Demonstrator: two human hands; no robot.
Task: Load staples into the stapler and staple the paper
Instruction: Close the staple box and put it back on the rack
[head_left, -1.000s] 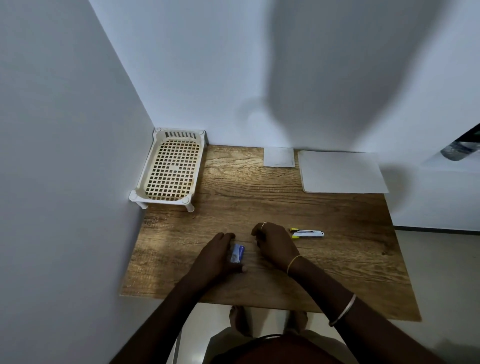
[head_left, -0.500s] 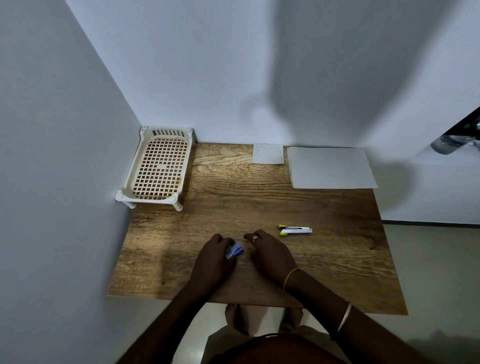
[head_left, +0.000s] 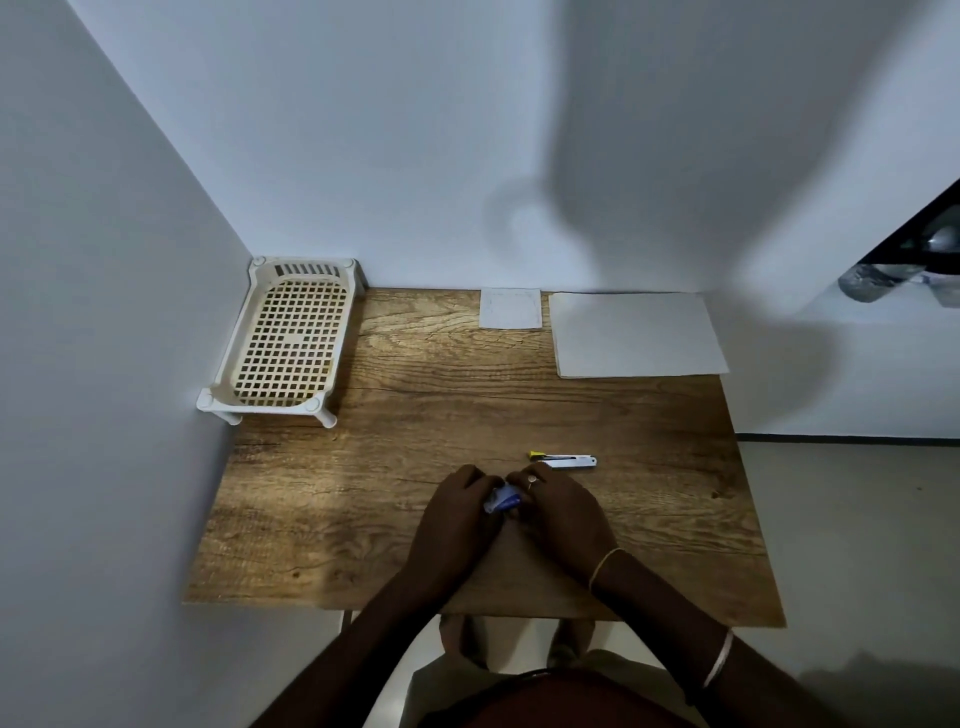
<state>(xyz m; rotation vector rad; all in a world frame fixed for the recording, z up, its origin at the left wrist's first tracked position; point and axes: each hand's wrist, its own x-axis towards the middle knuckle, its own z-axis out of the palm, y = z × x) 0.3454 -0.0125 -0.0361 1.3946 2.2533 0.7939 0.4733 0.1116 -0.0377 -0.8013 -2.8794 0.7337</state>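
Wooden table (head_left: 415, 395), white walls (head_left: 363, 130) (heavily shadowed), pale floor (head_left: 857, 545)

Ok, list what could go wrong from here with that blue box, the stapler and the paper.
1. The left hand and right hand both pinch the blue box. If it tears open suddenly, its contents may scatter over the table.
2. The stapler lies just beyond the right hand's knuckles, so a jerk could knock it away.
3. The paper sits at the table's far right edge, and a careless reach might push it off.
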